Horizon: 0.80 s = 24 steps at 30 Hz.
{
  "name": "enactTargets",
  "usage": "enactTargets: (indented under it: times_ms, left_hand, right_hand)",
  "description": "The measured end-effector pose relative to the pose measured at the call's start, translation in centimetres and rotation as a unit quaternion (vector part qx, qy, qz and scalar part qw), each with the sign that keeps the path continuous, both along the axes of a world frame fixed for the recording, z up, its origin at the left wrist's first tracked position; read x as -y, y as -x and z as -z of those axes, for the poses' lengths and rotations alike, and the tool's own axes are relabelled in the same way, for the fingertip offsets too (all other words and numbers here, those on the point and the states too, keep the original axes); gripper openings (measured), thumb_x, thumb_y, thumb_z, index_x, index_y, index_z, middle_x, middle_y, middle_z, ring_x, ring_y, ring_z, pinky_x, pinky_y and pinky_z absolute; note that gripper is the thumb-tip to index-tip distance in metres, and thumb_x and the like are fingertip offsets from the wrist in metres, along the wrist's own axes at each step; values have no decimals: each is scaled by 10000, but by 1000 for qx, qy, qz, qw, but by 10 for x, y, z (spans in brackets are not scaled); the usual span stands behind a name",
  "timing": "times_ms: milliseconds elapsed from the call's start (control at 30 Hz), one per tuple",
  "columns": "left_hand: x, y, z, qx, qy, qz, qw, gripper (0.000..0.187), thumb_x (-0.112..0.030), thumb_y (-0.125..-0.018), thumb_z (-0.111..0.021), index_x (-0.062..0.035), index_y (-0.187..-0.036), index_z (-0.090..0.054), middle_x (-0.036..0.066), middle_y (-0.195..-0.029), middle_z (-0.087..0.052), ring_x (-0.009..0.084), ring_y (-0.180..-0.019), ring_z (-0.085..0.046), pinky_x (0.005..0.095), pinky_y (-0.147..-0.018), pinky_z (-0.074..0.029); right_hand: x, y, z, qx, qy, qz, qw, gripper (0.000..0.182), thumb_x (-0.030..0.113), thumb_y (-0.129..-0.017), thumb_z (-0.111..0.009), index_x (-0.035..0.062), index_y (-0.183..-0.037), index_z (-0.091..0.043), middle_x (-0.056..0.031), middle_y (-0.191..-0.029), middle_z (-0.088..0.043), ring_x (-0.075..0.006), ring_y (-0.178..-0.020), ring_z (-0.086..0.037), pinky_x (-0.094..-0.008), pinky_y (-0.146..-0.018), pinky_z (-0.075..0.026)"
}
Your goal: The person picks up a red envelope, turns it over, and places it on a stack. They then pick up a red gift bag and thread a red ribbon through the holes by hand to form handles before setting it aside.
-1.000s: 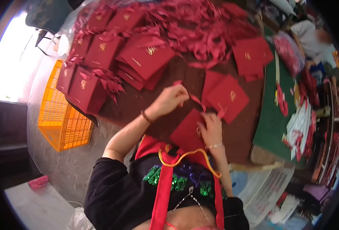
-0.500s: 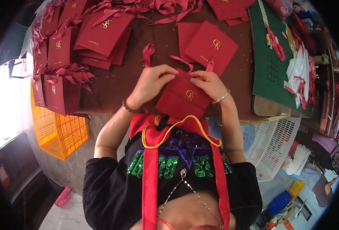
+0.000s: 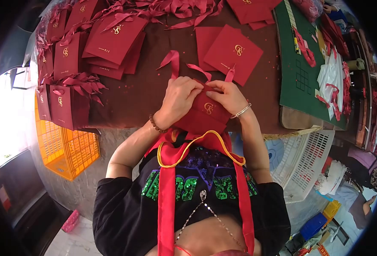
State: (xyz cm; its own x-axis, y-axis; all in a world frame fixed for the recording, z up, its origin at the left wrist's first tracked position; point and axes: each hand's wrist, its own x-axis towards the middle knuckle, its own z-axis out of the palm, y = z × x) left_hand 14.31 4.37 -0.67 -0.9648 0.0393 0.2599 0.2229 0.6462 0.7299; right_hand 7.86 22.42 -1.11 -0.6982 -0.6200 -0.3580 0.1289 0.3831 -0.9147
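Observation:
In front of my body a dark red paper bag (image 3: 210,107) with a gold monogram lies flat at the table edge. My left hand (image 3: 181,99), wearing a beaded bracelet, is closed in a pinch at the bag's top edge. Against it, my right hand (image 3: 229,97), with a metal bangle, pinches the same edge, thumb on the front. A red ribbon (image 3: 174,64) stands up behind my left hand. Another ribbon end (image 3: 200,70) curls above the fingertips, and a short piece rises by my right hand. My fingers hide exactly where the ribbon meets the bag.
Two similar bags (image 3: 234,53) lie beyond my hands. Stacked bags (image 3: 116,40) and ribboned ones crowd the left and back. A green cutting mat (image 3: 299,81) lies on the right. Below the table are an orange crate (image 3: 67,149) and a white basket (image 3: 310,166).
My left hand has moved right and turned over the bag's left part, its fingertips now meeting those of my right hand. The ribbon behind it has shifted right and stands more open.

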Motion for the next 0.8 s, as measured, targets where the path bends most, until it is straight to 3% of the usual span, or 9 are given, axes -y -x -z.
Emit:
enactTargets:
  times_ms: [233,333,500,600,667,733,767,800]
  left_hand:
    - [-6,2,8,-45,5,-20,999,52,-84,-767,-630,-63,-814,-631,62,-743,-588,237,-717,-554,337,-671,-361]
    - [-8,1,10,-90,50,-6,995,47,-63,-758,-627,-68,-802,-611,47,-737,-571,231,-708,-539,338,-672,-351]
    - [-13,1,10,-171,203,21,964,77,-68,-710,-542,-73,-786,-547,54,-730,-513,216,-727,-502,364,-695,-349]
    - [-16,-3,3,-142,252,24,957,116,-77,-679,-526,-73,-793,-544,59,-740,-504,215,-737,-501,368,-713,-349]
    - [-14,-4,1,-149,248,36,957,116,-76,-681,-528,-74,-795,-546,58,-738,-503,214,-736,-501,364,-718,-350]
    - [-11,-3,-1,-158,243,48,956,115,-75,-683,-531,-75,-797,-548,58,-737,-502,213,-734,-501,361,-722,-350]
    - [-9,-3,-2,-160,225,72,958,108,-72,-690,-534,-77,-796,-551,53,-746,-510,210,-737,-504,359,-721,-349]
    - [-7,-3,-4,-162,207,95,960,101,-69,-696,-536,-79,-796,-553,47,-756,-518,208,-740,-507,356,-720,-349]
  right_hand:
    - [-1,-3,1,-40,-24,7,999,304,115,-824,-626,-28,-1090,-586,-53,-932,-645,-80,-856,-572,-221,-749,-460]
    - [-1,-3,-2,14,-16,22,1000,306,116,-824,-626,-27,-1092,-586,-58,-938,-648,-88,-859,-577,-225,-755,-460]
    - [0,-7,7,-24,-23,25,999,307,104,-821,-622,-29,-1095,-583,-69,-948,-653,-102,-873,-589,-236,-767,-466]
    - [4,-9,0,-42,-36,24,998,307,87,-816,-612,-31,-1098,-580,-83,-963,-656,-113,-895,-598,-245,-785,-470]
    - [5,-11,-2,-60,-48,21,997,307,79,-814,-605,-31,-1100,-578,-91,-969,-656,-119,-906,-603,-248,-794,-471]
    - [4,-12,3,-72,-4,41,997,306,129,-789,-608,2,-1067,-608,-164,-967,-655,-240,-894,-648,-312,-776,-490]
    - [3,-12,3,-74,-4,42,996,306,129,-789,-608,2,-1067,-608,-164,-967,-655,-240,-894,-648,-312,-776,-490]
    - [4,-13,1,-76,-21,29,996,298,87,-794,-597,-8,-1077,-594,-131,-965,-656,-192,-895,-637,-284,-788,-484]
